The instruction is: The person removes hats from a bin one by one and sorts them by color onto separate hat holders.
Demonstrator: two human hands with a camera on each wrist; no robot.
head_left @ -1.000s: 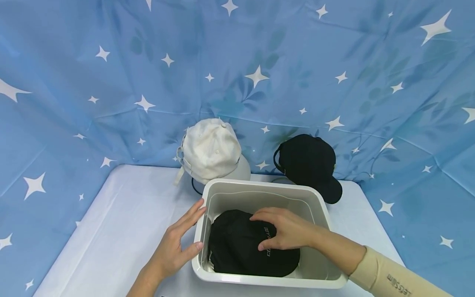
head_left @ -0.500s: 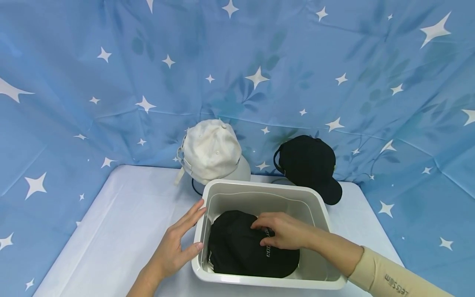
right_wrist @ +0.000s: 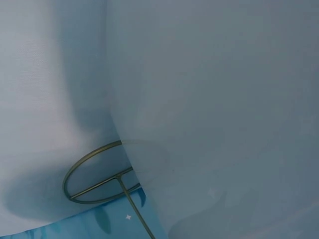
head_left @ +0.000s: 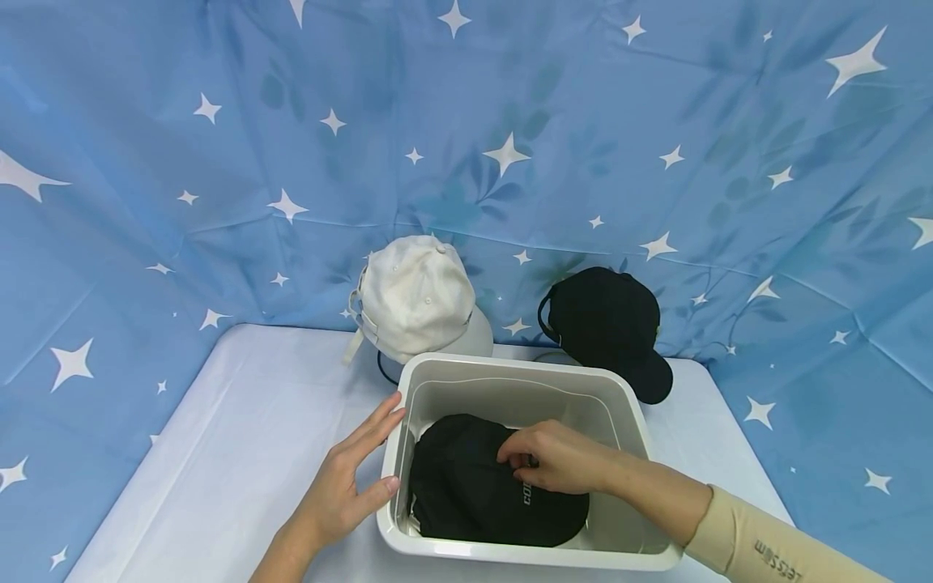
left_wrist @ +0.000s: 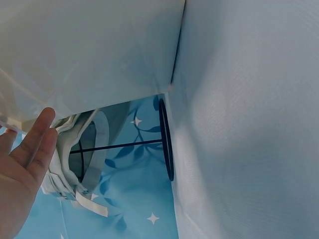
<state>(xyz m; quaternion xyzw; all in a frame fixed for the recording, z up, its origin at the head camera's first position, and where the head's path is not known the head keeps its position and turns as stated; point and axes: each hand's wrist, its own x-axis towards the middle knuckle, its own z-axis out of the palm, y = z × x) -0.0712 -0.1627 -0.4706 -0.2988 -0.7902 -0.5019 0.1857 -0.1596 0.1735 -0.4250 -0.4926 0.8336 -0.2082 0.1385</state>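
Observation:
A white plastic bin (head_left: 525,553) stands near the front of the table. Inside it lies a black cap (head_left: 466,486) with pale lettering on its front, beside the bin's left wall. My right hand (head_left: 561,457) reaches into the bin from the right and pinches the cap's fabric with thumb and fingers near the lettering, covering part of it. My left hand (head_left: 342,486) rests its straight fingers and thumb against the bin's left rim. The left wrist view shows its fingertips at the bin's outer wall (left_wrist: 94,55). My right hand is outside the right wrist view.
Behind the bin a white cap (head_left: 415,295) sits on a stand with a round black wire base (left_wrist: 167,139). A second black cap (head_left: 605,324) perches at the back right. A round metal stand base (right_wrist: 84,162) shows past the bin wall. Blue starry cloth (head_left: 466,121) hangs behind.
My right fingers and thumb have drawn together from a wide spread into a pinch, dipping slightly onto the black cap in the bin. The left hand stays at the rim.

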